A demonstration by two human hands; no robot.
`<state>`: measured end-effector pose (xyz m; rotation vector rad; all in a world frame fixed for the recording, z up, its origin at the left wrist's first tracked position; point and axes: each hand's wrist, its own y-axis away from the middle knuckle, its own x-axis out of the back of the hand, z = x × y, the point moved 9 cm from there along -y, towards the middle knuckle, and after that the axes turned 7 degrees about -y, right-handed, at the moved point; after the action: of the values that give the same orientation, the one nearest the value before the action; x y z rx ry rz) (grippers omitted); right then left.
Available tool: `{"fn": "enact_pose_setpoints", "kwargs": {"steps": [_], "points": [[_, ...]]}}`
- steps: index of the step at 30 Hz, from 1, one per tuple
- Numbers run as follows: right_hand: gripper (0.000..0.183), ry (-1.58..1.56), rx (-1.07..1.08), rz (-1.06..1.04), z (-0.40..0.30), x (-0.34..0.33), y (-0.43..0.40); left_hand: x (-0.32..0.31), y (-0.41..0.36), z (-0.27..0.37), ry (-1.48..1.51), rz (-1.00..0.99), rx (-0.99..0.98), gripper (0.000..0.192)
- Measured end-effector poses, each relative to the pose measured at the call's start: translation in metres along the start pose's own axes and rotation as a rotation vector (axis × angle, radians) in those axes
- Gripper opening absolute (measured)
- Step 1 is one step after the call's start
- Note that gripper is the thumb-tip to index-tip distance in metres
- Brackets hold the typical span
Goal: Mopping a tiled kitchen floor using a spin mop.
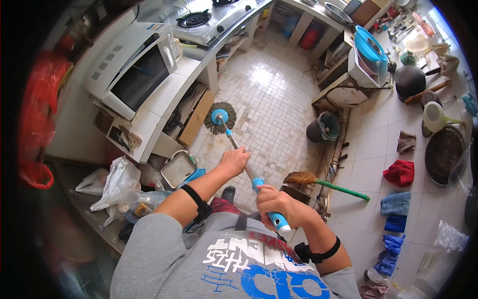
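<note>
A spin mop with a round blue head (219, 116) and grey-green strands rests on the small-tiled floor (276, 108), beside the open cabinet under the microwave. Its metal pole slants from the head towards my body. My left hand (234, 161) is closed around the middle of the pole. Further up, my right hand (279, 205) grips the blue handle, whose white-tipped end sticks out below the fist. Dark stains mark the tiles near the mop head and along the right edge of the floor.
Left are a white microwave (140, 74), a cardboard box (196, 116), a metal tray (179, 169) and plastic bags (118, 183). A gas stove (201, 22) stands ahead. Right are a dark bin (323, 127), pipes (341, 130) and a brush with a green handle (341, 190).
</note>
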<state>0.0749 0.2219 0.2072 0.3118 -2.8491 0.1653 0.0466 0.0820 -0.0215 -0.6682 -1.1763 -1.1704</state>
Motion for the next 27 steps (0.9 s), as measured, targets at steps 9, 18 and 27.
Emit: {"fn": "enact_pose_setpoints", "kwargs": {"steps": [9,18,27], "points": [[0.022,0.004,0.078,0.199,0.024,0.016,0.010,-0.008,-0.022,-0.004,-0.007,0.001,0.049,0.018],[0.017,-0.036,0.071,0.078,0.011,-0.009,0.045,-0.010,0.018,0.033,0.046,-0.011,0.015,0.017],[0.018,0.008,0.105,0.073,0.044,-0.022,0.047,-0.036,0.004,0.009,-0.070,0.030,0.027,0.022]]}}
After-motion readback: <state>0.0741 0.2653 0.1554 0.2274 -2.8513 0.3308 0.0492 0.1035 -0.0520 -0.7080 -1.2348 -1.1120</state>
